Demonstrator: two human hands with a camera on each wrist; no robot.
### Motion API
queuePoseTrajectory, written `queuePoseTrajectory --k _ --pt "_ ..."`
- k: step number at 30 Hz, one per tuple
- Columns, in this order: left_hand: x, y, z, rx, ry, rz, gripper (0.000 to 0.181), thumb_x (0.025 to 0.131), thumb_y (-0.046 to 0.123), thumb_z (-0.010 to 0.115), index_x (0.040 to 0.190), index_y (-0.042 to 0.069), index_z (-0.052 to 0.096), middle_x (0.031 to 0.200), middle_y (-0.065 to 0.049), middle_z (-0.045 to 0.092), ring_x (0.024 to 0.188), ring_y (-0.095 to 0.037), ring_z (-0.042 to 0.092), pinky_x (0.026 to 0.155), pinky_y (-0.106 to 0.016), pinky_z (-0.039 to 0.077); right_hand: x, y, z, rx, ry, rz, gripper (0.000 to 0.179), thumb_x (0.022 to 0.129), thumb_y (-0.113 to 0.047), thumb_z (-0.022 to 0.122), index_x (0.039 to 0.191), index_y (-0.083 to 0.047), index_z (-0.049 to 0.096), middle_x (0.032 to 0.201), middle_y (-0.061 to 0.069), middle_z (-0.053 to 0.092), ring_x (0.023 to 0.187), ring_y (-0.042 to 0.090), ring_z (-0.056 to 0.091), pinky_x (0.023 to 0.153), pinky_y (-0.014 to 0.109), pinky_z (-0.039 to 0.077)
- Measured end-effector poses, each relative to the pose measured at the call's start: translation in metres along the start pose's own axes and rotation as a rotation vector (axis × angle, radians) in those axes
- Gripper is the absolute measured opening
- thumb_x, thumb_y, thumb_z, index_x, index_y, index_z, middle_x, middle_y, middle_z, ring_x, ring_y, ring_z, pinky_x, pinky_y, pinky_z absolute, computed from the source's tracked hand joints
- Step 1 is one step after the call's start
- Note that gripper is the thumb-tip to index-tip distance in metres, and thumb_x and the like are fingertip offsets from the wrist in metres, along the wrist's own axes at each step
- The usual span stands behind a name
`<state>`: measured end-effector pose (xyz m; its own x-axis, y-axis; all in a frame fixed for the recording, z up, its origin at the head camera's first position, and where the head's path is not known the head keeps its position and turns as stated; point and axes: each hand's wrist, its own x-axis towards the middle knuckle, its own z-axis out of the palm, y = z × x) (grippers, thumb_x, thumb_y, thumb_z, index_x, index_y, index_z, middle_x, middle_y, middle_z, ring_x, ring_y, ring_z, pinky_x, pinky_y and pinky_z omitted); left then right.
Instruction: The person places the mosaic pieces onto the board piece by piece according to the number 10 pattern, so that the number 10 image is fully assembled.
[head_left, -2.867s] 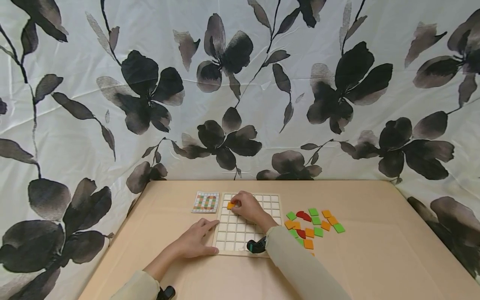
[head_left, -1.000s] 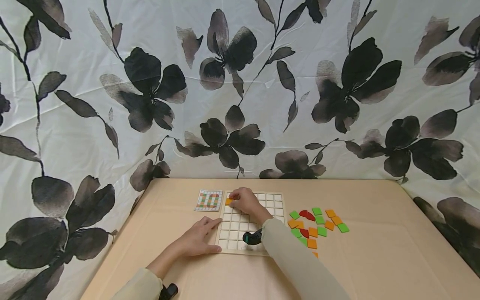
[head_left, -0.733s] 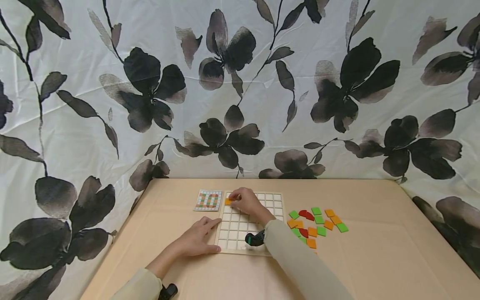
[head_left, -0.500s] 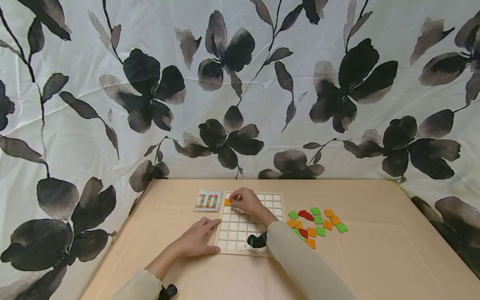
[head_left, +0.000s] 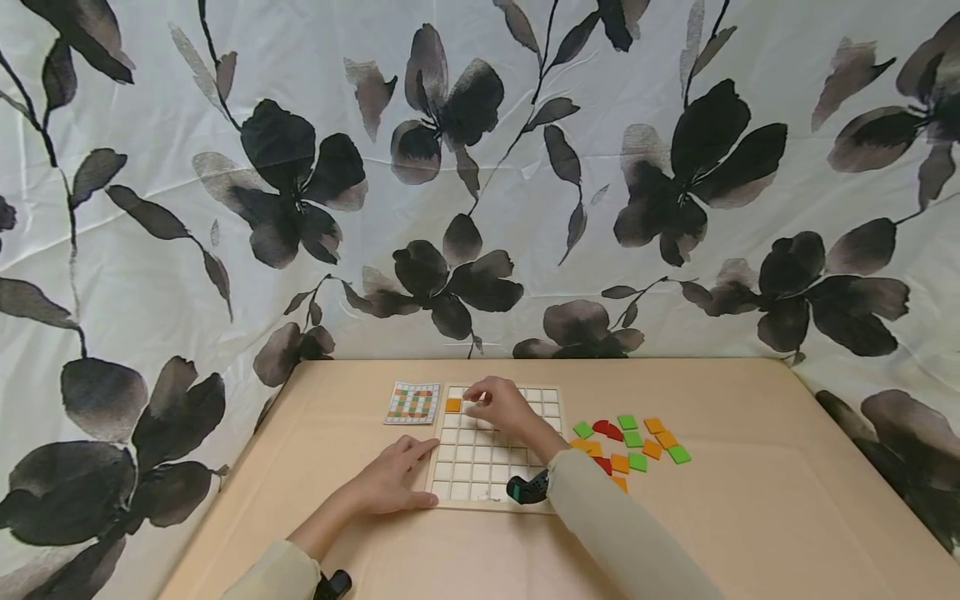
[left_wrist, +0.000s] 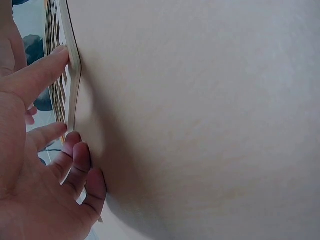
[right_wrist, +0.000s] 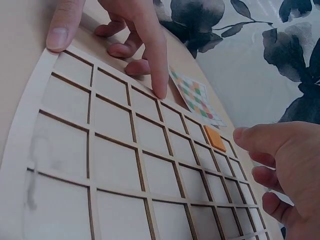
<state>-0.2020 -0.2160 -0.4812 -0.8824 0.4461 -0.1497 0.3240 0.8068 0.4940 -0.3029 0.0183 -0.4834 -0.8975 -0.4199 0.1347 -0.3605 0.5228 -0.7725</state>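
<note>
A pale wooden grid board lies on the table. In one of its far-left cells sits an orange square tile, which shows small in the head view too. My right hand hovers over the board just right of that tile; in the right wrist view its thumb and loosely bent fingers stand apart from the tile and hold nothing. Along the board's left edge rests my left hand, thumb at the near corner and index fingertip farther up the frame. In the left wrist view its other fingers bend loosely beside the edge.
A small card printed with a coloured grid lies left of the board's far corner. Loose green tiles, orange tiles and red rounded pieces are scattered to the right. Behind the table hangs a floral curtain.
My right hand, earlier pinching the orange tile at the far-left cells, has let go and drawn slightly right. The tile now lies in a cell. My left hand stays on the board's edge.
</note>
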Motion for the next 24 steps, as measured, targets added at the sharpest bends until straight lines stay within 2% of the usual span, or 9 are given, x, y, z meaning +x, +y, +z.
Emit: queuePoseTrajectory --k 12,24 --pt "0.000 0.001 -0.001 -0.004 -0.001 -0.007 0.085 0.078 0.046 0.076 0.148 0.016 0.039 0.120 -0.002 0.047 0.102 -0.016 0.043 0.086 -0.039 0.040 -0.016 0.003 -0.013 0.009 0.020 -0.014 0.024 0.084 -0.012 0.074 0.107 -0.005 0.072 0.100 0.009 0.066 0.083 0.019 0.056 0.070 0.026 0.046" --pt "0.001 -0.001 0.002 0.004 0.006 0.000 0.085 0.077 0.048 0.076 0.148 0.016 0.040 0.119 -0.001 0.047 0.101 -0.015 0.043 0.085 -0.038 0.040 -0.036 0.002 -0.026 0.001 0.038 -0.006 0.024 0.085 -0.013 0.074 0.108 -0.006 0.072 0.103 0.011 0.066 0.082 0.015 0.056 0.070 0.025 0.046"
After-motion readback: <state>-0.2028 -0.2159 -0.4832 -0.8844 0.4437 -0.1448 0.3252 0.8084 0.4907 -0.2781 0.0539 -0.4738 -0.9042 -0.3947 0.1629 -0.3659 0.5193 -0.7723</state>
